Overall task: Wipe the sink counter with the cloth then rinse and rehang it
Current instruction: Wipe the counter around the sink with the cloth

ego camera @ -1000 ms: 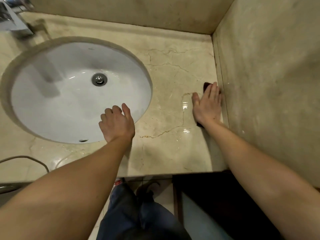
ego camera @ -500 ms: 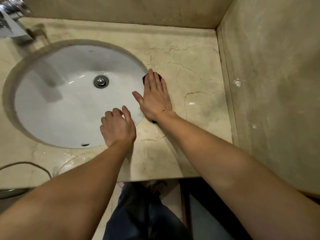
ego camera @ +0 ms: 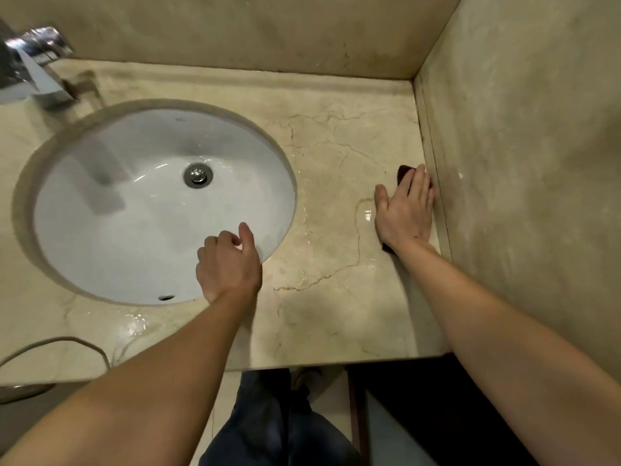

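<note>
A dark cloth (ego camera: 403, 172) lies flat on the beige marble counter (ego camera: 336, 183) right against the right wall. My right hand (ego camera: 405, 210) presses flat on top of it with fingers spread, so only a dark corner past my fingertips and a sliver by my wrist show. My left hand (ego camera: 228, 264) rests on the near right rim of the white oval sink (ego camera: 134, 213), fingers curled over the edge and holding nothing. Wet streaks shine on the counter between sink and cloth.
A chrome faucet (ego camera: 33, 75) stands at the far left behind the sink. The right wall (ego camera: 521, 163) and back wall box in the counter corner. A thin grey cable (ego camera: 67, 343) loops over the near left counter edge. My legs and the floor show below.
My right hand slid the cloth from the sink's right rim across the counter to the right wall. The left hand stayed on the sink rim.
</note>
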